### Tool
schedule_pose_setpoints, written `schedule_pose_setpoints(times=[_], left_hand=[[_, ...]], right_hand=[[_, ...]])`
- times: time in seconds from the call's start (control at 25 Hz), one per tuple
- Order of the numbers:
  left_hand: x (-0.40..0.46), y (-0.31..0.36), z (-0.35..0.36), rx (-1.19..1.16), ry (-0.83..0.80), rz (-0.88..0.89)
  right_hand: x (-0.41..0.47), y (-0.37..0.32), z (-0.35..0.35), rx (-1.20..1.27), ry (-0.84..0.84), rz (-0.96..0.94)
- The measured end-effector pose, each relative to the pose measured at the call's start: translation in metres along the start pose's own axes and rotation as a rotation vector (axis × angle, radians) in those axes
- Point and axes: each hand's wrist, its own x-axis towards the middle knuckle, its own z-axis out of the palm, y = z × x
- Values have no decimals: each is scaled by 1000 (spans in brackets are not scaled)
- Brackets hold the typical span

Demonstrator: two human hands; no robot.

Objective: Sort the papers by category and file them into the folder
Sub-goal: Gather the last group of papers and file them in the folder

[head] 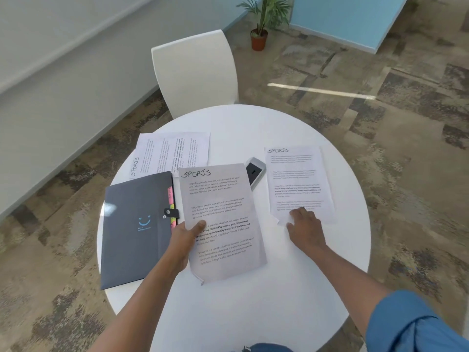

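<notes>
Folder point(137, 229) shut, colored tabs point(171, 208) inside.

We have a single view, worn on the head, so we look forward and steeply down from above and behind both forearms. It is wide-angle: the round table point(253, 123) bows at its edges and the floor curves away. Our left hand point(186, 233) and right hand point(305, 228) sit near the middle of the picture, close beneath us. Beyond the hands the view reaches a white chair point(195, 72), and farther still a potted plant point(261, 24) at the top edge.
</notes>
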Motion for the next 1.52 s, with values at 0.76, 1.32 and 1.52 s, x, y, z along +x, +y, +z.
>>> schedule_pose_setpoints(times=[0.76, 1.32, 1.52], left_hand=[[11, -4, -7, 35, 27, -6], [-14, 1, -1, 50, 28, 65], [-33, -2, 3, 55, 30, 93]], right_hand=[[32, 41, -22, 233, -50, 710], [-25, 49, -23, 1039, 153, 496], [-47, 55, -41, 1246, 226, 400]])
